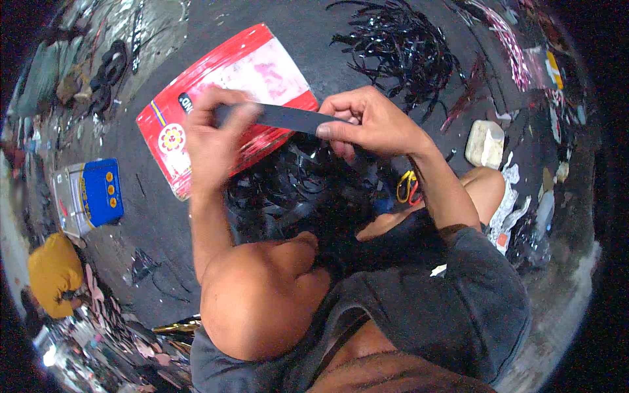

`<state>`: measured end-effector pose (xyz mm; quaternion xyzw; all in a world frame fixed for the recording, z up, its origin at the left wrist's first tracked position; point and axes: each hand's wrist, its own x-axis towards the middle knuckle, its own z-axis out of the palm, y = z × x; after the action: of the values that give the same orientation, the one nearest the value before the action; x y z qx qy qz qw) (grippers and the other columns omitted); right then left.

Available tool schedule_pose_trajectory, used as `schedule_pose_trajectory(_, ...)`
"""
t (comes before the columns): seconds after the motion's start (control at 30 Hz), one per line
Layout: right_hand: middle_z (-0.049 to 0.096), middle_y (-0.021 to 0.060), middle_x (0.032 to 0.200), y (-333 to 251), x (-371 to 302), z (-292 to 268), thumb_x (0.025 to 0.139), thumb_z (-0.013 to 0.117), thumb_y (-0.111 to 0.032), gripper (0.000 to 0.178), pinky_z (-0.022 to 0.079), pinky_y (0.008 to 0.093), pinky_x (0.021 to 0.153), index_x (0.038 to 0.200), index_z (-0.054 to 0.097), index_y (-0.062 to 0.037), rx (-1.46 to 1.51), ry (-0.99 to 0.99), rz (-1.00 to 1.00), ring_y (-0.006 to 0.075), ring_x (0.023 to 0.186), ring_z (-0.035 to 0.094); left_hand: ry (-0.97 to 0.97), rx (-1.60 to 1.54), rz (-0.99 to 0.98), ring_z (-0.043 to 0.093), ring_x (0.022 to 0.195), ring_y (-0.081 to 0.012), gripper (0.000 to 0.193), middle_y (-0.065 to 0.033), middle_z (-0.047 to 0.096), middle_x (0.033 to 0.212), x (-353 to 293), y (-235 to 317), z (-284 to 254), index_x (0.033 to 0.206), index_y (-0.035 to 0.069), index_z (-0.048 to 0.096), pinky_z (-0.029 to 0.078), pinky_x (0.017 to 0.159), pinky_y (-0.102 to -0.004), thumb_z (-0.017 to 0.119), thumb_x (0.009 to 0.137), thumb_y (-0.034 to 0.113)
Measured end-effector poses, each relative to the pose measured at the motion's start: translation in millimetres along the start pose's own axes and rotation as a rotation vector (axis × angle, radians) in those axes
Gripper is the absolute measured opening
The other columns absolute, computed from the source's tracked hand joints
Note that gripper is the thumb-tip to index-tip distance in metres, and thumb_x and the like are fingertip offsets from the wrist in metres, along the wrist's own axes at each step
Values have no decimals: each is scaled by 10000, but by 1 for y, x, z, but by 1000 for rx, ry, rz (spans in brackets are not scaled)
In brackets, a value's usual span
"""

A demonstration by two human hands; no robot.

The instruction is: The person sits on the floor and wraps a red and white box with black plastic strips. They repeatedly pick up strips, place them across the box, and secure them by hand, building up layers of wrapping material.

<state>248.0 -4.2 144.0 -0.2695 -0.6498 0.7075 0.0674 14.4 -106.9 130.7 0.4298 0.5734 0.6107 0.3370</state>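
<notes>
A flat black strip is stretched between my hands. My left hand, smeared a little by motion, grips one end with thumb and fingers. The other end is pinched between thumb and fingertips of my right hand. Below the strip lies a red and white panel with a yellow flower mark, tilted on the dark floor mat. Under my hands, close to my legs, is a heap of shiny black strips. Scissors with yellow and red handles rest beside my right forearm.
A bundle of glossy black strips spreads out at the far right. At the left stand a blue and silver tin and a mustard-coloured item. A whitish block sits at the right, and scraps litter both sides.
</notes>
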Motion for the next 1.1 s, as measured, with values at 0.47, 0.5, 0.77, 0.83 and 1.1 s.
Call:
schedule_pose_trajectory(0.47, 701, 71, 748, -15, 65, 15, 921, 608, -274, 299, 537, 327, 671, 973, 708, 3, -425, -315, 81, 141, 658, 655, 1163, 103, 583, 669, 762, -233, 286, -162, 683, 893, -6, 7, -269, 1046, -10, 569, 573, 682, -329, 706, 819, -118)
schedule_pose_trajectory(0.5, 714, 75, 818, -12, 59, 10, 931, 608, -280, 311, 535, 347, 735, 1017, 697, 5, -498, -392, -40, 159, 756, 670, 1147, 107, 636, 678, 756, -243, 315, -169, 685, 888, -2, 9, -267, 1061, -9, 560, 576, 676, -332, 710, 809, -124)
schedule_pose_trajectory(0.77, 718, -27, 944, 81, -8, -7, 950, 683, -306, 304, 486, 337, 785, 1041, 695, -15, -398, -153, 219, 79, 866, 580, 1368, 138, 555, 684, 640, -245, 311, -180, 698, 841, 11, -24, -319, 1008, 25, 591, 532, 495, -299, 737, 759, -92)
schedule_pose_trajectory(0.83, 732, 1, 910, 137, -37, -39, 959, 653, -352, 342, 483, 361, 734, 944, 695, -13, -377, 102, 233, 113, 794, 605, 1447, -23, 511, 667, 615, -221, 248, -161, 698, 821, 20, -19, -291, 965, 36, 633, 525, 479, -305, 748, 765, -55)
schedule_pose_trajectory(1.1, 752, 144, 969, 219, -104, -110, 916, 623, -384, 337, 555, 449, 780, 935, 747, -72, -1489, 330, 763, 378, 910, 717, 1317, 215, 526, 688, 739, -189, 259, -160, 715, 932, 19, 18, -299, 1004, -8, 647, 552, 576, -294, 775, 782, -43)
